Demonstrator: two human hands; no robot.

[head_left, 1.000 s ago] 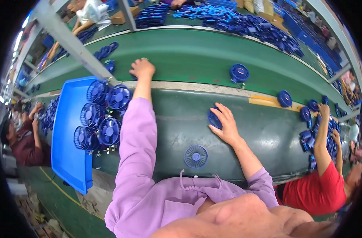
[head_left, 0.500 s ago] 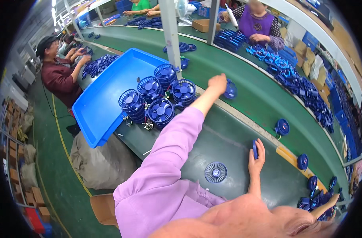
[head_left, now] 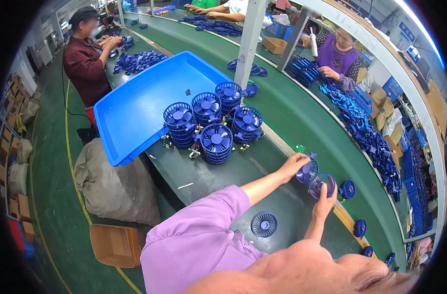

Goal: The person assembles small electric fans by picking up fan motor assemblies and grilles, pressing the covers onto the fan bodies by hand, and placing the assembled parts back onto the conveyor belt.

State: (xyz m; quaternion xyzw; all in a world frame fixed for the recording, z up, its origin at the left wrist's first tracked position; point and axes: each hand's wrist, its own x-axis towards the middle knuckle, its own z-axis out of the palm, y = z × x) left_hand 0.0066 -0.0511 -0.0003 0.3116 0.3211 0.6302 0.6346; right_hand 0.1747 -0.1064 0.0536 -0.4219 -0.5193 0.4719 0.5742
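My left hand grips a round blue fan housing by its edge, above the green conveyor's near edge. Right beside it, my right hand has its fingers closed round a blue ring-shaped fan part. The two round parts are close together and overlap in view; whether they touch I cannot tell. On the dark work table before me lies a slotted blue fan grille. Farther left stand several stacks of blue fan housings with blades, small wired parts sticking out at their bases.
A large blue tray sits behind the stacks, beside a metal post. More fan parts line the conveyor. A stuffed sack and an open carton stand at left. Co-workers sit across the belt and at far left.
My left hand has come back from the far belt toward my right hand, bringing a fan housing. My right hand has risen slightly with its part. The view has shifted.
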